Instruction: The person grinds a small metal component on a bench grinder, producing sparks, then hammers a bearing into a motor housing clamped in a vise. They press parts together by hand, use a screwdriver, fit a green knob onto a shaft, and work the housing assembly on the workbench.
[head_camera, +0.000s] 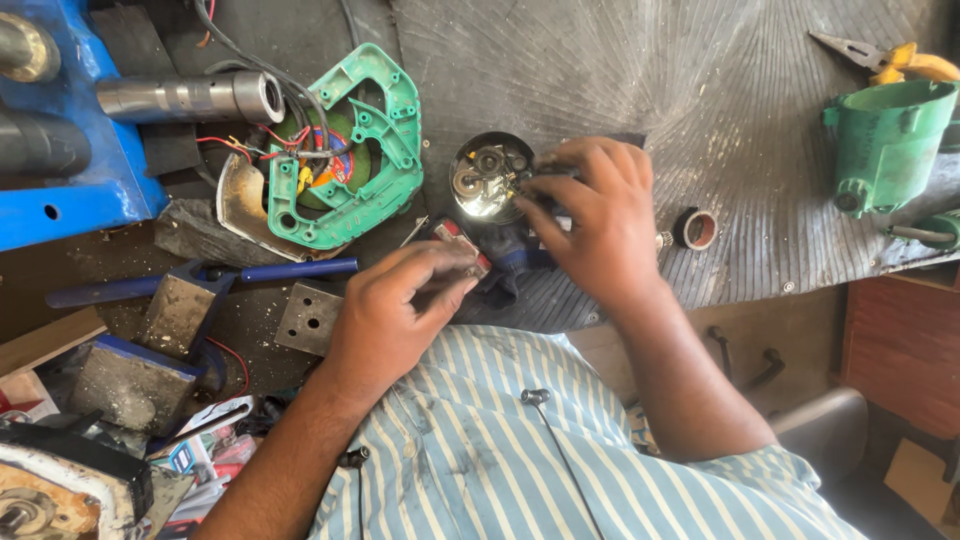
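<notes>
- Mostly the counter (760, 120) is covered by a dark grey ribbed rubber mat, dusty and scuffed, its front edge curling over bare wood.
- Near the middle of the mat sits a round metal gear housing (487, 178), shiny inside, with small gears showing.
- At its right rim the right hand (600, 215) has its fingers (560, 165) pinched narrowly on a small dark part that touches the housing.
- Just below, the left hand (395, 310) has its fingers (450, 275) curled shut around a small red-and-grey piece (462, 243); what it is cannot be told.
- Left of the housing lies an open green plastic tool casing (345, 150) with red and black wires inside.
- Beside it, a steel cylinder (195, 97) rests against a blue machine body (80, 190).
- Near the right wrist lies a small roll of tape (698, 229).
- At the far right stands a green motor housing (885, 145), with yellow-handled pliers (880, 55) behind it.
- Lower left, metal blocks and a blue bar crowd the worn surface.
</notes>
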